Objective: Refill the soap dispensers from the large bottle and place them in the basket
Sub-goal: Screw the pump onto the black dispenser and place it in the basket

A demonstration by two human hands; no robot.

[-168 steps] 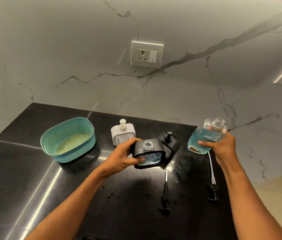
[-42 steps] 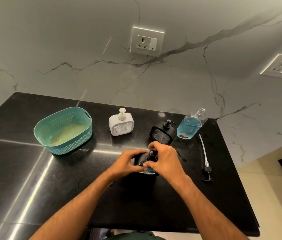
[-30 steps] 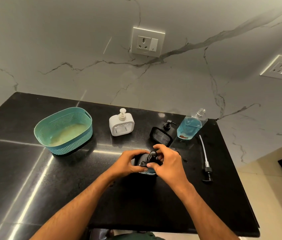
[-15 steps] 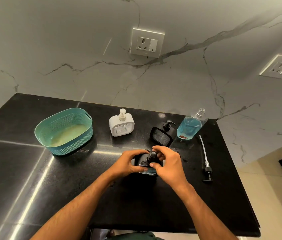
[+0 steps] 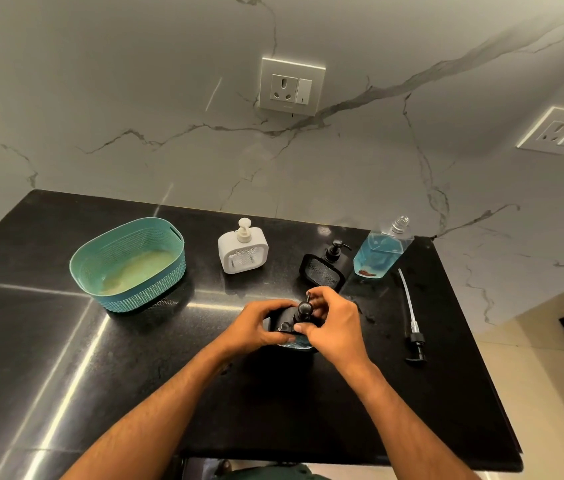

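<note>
Both hands meet over a black dispenser (image 5: 287, 332) standing on the black surface (image 5: 66, 358) at the centre of the view. The left hand (image 5: 256, 327) wraps the dispenser's left side, its grip clamped on the body with the thumb across the near face. The right hand (image 5: 334, 329) has its grip clamped on the black pump (image 5: 303, 311) that sits on top of this dispenser: the fingertips curl round the pump's far side and the thumb presses at its base. A strip of blue liquid shows through the dispenser's lower front, between the two hands.

At 12 o'clock from the hands, near them, a second black dispenser (image 5: 324, 270) leans tilted with its pump on. At 11 o'clock stands a white dispenser (image 5: 242, 251), upright, pump fitted. At 10 o'clock, well apart, sits the teal basket (image 5: 169, 271), holding none of the dispensers; its floor looks pale.

At 1 o'clock the large bottle (image 5: 382, 251) stands uncapped, blue liquid filling most of it. At 3 o'clock a loose pump (image 5: 415, 341) with a long white tube lies flat on the surface, its black head toward the near edge, the tube tip pointing at the bottle.

A marble wall (image 5: 135, 116) rises behind, carrying a socket (image 5: 291, 86) at 12 o'clock and another socket plate (image 5: 559, 131) at 2 o'clock.
</note>
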